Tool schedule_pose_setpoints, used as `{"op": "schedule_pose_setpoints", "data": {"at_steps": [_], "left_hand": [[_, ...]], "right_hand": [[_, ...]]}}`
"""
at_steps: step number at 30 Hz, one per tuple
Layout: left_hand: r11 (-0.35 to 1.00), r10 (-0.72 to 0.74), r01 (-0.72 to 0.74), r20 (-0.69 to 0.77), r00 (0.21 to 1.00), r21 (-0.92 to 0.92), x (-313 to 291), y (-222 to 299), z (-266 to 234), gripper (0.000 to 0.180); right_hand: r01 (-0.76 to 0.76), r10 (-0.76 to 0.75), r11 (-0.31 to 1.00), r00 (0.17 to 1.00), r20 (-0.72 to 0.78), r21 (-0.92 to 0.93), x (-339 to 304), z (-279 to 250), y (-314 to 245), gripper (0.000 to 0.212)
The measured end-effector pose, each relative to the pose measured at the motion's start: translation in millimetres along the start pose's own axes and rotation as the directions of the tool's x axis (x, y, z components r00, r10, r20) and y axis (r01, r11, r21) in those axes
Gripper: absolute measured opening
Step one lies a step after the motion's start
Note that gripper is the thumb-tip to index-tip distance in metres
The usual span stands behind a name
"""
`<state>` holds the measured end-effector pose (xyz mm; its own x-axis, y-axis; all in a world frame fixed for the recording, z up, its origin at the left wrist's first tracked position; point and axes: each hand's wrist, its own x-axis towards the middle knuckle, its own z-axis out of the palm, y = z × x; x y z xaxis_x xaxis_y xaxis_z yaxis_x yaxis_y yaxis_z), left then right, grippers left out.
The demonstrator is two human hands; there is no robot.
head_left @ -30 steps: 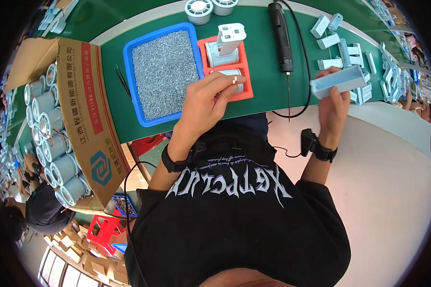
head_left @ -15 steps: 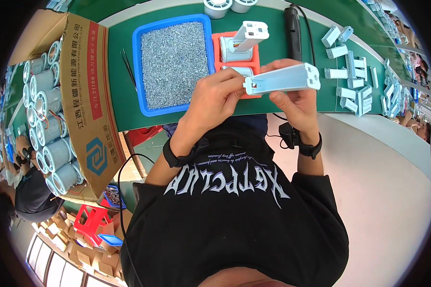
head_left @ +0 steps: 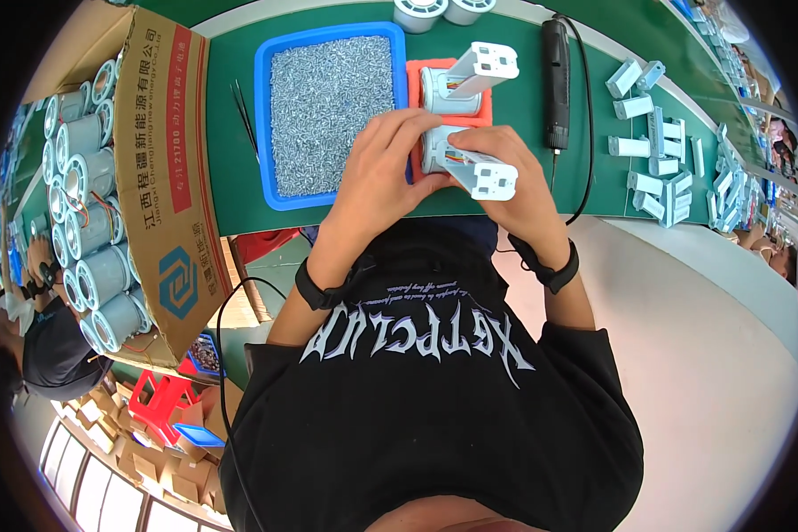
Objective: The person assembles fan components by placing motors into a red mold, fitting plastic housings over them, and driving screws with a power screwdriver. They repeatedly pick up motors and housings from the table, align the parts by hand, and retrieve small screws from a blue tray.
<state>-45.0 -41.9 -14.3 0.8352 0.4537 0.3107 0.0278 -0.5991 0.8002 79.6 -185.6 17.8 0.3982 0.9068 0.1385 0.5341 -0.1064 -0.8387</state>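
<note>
A person in a black printed shirt leans over a green table (head_left: 239,191), seen from above. Both hands meet at a pale blue-grey plastic housing (head_left: 481,170), a long block with coloured wires showing at one end, which sits at the near end of a red-orange holding tray (head_left: 414,89). The left hand (head_left: 388,173) lies curled over the housing's left end, fingers bent and pressed against it. The right hand (head_left: 514,182) grips the housing from the right, fingers wrapped over its top and thumb underneath. Each wrist wears a black band.

A second housing of the same kind (head_left: 470,75) stands tilted in the tray's far end. Just left of the tray is a blue rectangular plastic bin (head_left: 264,106) filled with small silver screws. A black electric screwdriver (head_left: 556,84) lies to the right of the tray, its cable looping along the table. Further right, loose pale plastic parts (head_left: 652,146) are scattered. At far left, an open cardboard box (head_left: 164,177) holds rows of pale cylindrical parts.
</note>
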Motion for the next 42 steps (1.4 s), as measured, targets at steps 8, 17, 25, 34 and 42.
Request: {"op": "schedule_pose_setpoints", "data": {"at_steps": [8,17,25,34,42], "left_hand": [[0.986,0.114,-0.13,0.149,0.982,0.106,19,-9,-15,0.046],[0.994,0.076,-0.085,0.134,0.988,0.062,19,-12,-10,0.045],[0.999,0.03,-0.031,0.141,0.99,0.005,18,-14,-10,0.046],[1.0,0.022,-0.021,0.133,0.991,-0.015,16,-14,-9,0.048],[0.999,0.011,-0.006,0.104,0.995,-0.047,12,-14,-6,0.048]], "right_hand": [[0.072,-0.065,0.965,0.997,0.039,-0.252,5,-5,-5,0.036],[0.127,-0.055,0.931,0.976,0.213,-0.342,23,-14,-26,0.034],[0.088,-0.001,0.91,0.977,0.211,-0.404,30,-15,-29,0.033],[0.03,0.029,0.896,0.992,0.125,-0.444,25,-12,-27,0.031],[-0.009,0.05,0.895,0.995,0.081,-0.447,23,-7,-26,0.032]]}}
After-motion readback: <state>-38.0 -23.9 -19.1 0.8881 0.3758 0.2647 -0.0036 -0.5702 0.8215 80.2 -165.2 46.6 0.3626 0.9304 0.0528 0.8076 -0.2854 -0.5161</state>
